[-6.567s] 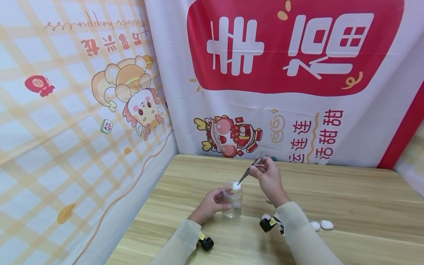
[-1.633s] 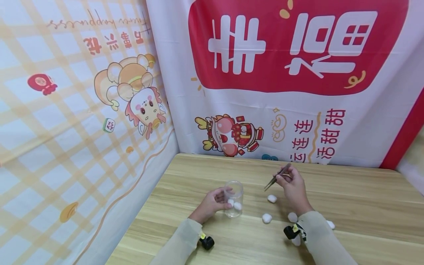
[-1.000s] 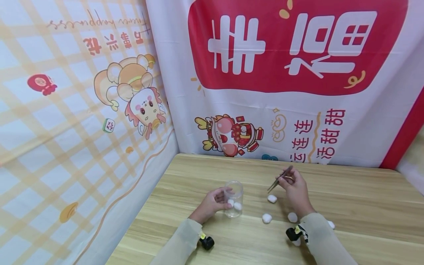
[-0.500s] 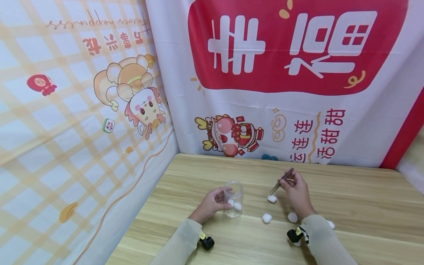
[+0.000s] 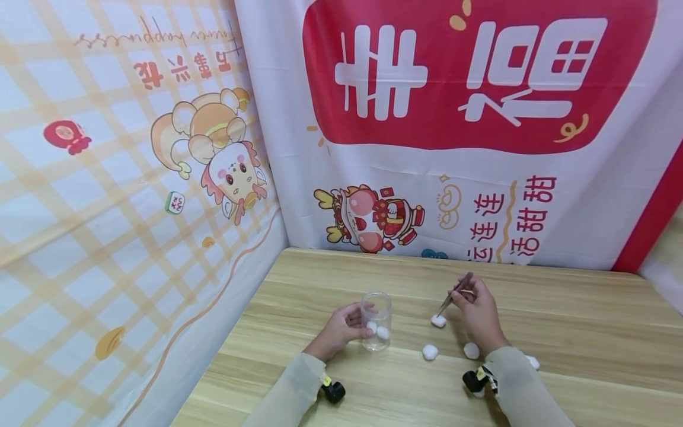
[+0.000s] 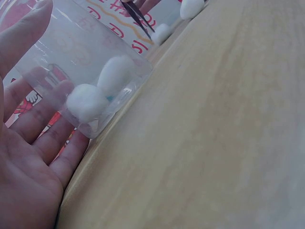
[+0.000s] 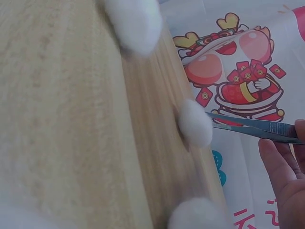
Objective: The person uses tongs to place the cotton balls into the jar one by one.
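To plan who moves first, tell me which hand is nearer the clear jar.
Left. The left hand grips the clear jar; the right hand, holding tweezers, is apart, to its right.

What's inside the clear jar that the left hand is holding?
Two white cotton balls lie at the bottom of the clear plastic jar. In the head view, the left hand covers part of one with its thumb; I see nothing else inside.

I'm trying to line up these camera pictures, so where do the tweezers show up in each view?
Head: tweezers right of center, below the middle, held in the right hand.
Left wrist: tweezers at the top edge, slightly left of center, tips angled down and right.
Right wrist: tweezers at the right, just below mid-height, tips pointing left.
Shared landmark: the white cotton ball at the tips.
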A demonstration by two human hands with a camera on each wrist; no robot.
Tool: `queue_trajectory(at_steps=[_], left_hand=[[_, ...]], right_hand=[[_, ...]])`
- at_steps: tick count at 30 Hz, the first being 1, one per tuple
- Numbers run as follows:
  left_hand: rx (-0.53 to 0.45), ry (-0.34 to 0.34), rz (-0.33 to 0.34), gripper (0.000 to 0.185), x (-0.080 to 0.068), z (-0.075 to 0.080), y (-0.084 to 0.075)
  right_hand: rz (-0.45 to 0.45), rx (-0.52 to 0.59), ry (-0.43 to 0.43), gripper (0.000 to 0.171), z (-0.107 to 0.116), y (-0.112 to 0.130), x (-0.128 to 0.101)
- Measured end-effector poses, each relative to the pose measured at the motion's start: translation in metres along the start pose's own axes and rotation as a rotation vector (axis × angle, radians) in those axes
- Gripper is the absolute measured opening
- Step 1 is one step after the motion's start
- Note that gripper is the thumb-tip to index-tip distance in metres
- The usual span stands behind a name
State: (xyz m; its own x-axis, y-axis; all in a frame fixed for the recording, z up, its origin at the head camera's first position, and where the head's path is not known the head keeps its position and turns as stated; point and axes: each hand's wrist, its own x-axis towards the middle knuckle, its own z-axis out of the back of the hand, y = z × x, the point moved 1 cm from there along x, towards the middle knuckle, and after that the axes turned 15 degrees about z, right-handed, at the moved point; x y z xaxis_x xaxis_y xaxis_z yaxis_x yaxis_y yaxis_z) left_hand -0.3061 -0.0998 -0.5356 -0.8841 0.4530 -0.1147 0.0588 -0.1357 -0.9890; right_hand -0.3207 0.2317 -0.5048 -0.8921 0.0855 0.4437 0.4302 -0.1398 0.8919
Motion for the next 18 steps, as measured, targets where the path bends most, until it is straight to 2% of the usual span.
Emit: queue_trajectory(at_steps=[18], left_hand=[[-0.002, 0.014, -0.013, 0.067, 0.0003, 0.0006, 0.0009]], right_hand=[[-0.046, -0.103, 0.022, 0.036, 0.0004, -0.0024, -0.0035]])
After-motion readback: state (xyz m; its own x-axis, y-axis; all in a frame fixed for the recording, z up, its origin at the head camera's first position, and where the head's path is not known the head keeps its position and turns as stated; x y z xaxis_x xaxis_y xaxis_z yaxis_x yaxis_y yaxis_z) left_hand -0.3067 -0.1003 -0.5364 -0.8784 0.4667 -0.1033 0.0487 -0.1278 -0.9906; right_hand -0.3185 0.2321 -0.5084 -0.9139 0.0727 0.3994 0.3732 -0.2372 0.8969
